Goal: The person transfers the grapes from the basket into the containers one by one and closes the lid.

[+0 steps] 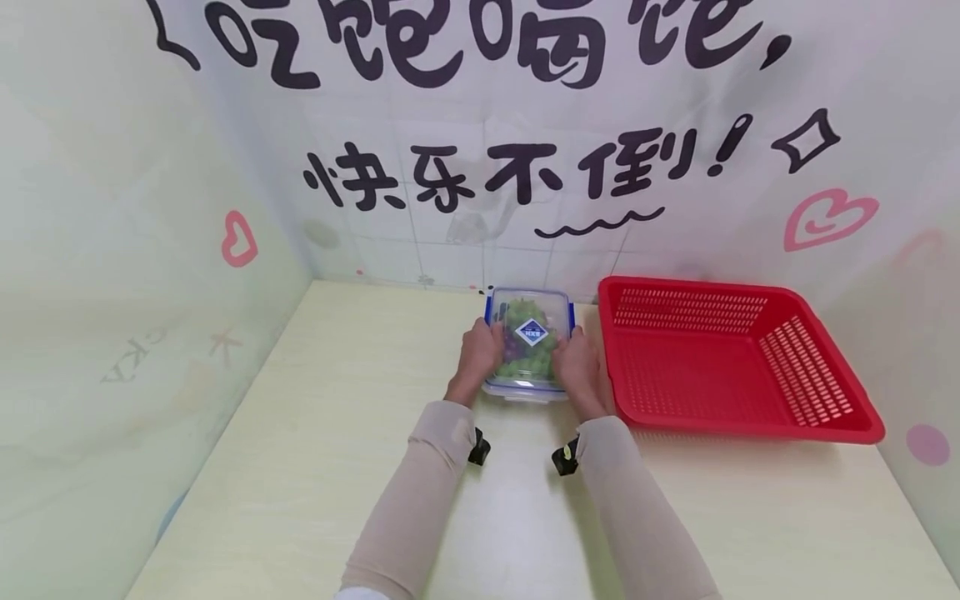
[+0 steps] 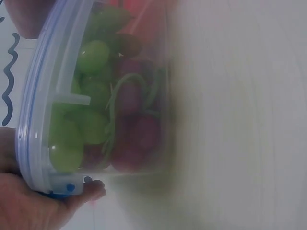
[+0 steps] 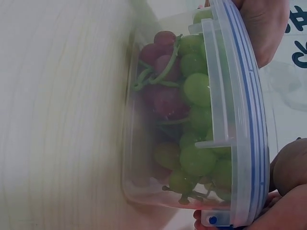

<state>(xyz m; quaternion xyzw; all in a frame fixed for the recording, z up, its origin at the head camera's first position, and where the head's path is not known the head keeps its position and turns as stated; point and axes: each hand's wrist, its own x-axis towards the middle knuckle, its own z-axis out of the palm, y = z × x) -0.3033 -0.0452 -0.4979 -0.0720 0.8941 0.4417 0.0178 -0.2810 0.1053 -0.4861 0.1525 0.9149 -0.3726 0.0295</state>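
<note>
A clear plastic food container [image 1: 528,292] with a transparent lid and blue side latches is at the back middle of the table. Inside are green grapes [image 2: 88,93] and dark red grapes [image 3: 168,96] with green stems. On the lid sits a blue-and-white diamond label [image 1: 532,332]. My left hand [image 1: 482,350] grips the container's left side, thumb above and a finger under the latch in the left wrist view. The opposite side is held by my right hand [image 1: 577,365], its fingers around the latch edge in the right wrist view. The container's base appears to touch the table.
A red perforated plastic basket [image 1: 750,432] stands on the pale wood-look table [image 1: 315,433], close beside my right hand. Behind the table rises a white wall [image 1: 420,217] with black lettering. Side walls bound the table left and right.
</note>
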